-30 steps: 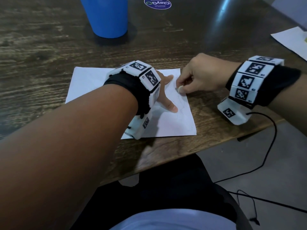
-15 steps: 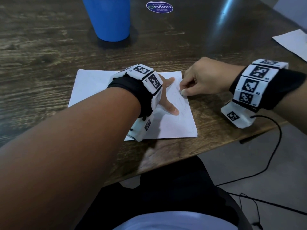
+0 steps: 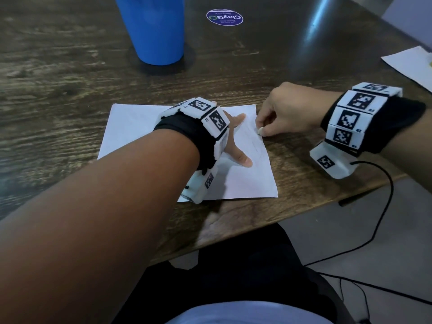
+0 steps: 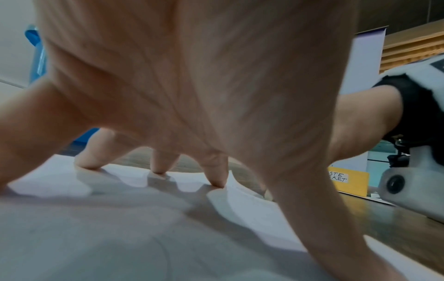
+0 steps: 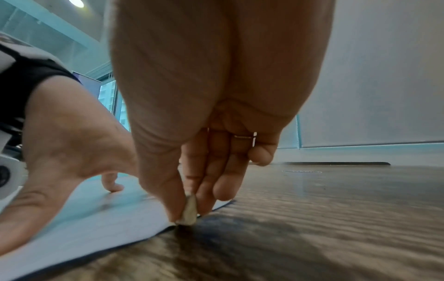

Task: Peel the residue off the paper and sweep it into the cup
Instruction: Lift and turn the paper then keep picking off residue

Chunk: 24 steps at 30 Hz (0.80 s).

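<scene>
Spanning dark wood table [image 3: 233, 73], grey wall [image 5: 384, 76].

Your white sheet of paper [image 3: 131, 129] lies on a dark brown wood-grain table [image 3: 58, 85], beside a bright blue plastic cup [image 3: 155, 31]. A round purple sticker [image 3: 224, 17] carries white lettering. Your wrist bands [image 3: 348, 118] show black-and-white square marker patterns.
</scene>
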Each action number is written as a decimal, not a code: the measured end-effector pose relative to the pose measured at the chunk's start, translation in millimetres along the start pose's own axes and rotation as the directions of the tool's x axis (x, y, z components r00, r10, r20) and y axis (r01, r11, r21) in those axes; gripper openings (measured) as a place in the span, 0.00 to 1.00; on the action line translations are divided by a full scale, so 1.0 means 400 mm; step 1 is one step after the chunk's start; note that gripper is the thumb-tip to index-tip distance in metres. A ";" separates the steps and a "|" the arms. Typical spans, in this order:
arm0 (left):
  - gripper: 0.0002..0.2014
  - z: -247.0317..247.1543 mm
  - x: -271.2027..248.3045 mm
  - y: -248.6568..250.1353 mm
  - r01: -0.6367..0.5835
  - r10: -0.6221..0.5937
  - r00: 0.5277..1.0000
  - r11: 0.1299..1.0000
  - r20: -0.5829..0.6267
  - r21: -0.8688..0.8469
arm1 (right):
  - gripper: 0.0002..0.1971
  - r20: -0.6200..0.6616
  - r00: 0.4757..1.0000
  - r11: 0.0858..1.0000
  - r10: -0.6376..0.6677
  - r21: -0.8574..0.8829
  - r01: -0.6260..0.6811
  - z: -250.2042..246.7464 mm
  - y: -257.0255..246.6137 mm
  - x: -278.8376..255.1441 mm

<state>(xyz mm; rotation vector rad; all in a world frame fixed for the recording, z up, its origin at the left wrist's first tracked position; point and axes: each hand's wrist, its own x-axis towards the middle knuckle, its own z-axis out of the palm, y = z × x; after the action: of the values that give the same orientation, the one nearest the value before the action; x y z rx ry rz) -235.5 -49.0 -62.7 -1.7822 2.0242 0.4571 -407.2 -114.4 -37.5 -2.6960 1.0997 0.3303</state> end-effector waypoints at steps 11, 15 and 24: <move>0.61 -0.007 -0.003 0.004 0.004 -0.003 1.000 1.000 0.024 -0.016 | 0.09 -0.209 0.977 0.998 0.051 -0.029 -0.059 -0.001 0.002 0.043; 0.60 -0.003 -0.005 0.002 -0.005 0.006 1.000 1.000 0.022 -0.023 | 0.07 -0.140 0.990 0.999 -0.033 -0.016 0.031 0.013 -0.017 0.012; 0.61 -0.007 0.005 0.001 -0.001 0.001 1.000 1.000 0.028 -0.005 | 0.06 -0.090 0.993 0.997 -0.079 -0.025 0.077 0.030 -0.040 -0.046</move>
<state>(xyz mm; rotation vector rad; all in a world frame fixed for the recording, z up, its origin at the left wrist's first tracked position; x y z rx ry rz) -236.5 -52.0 -61.1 -1.7686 2.0068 0.4852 -410.2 -88.0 -41.9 -2.7887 1.0156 0.2098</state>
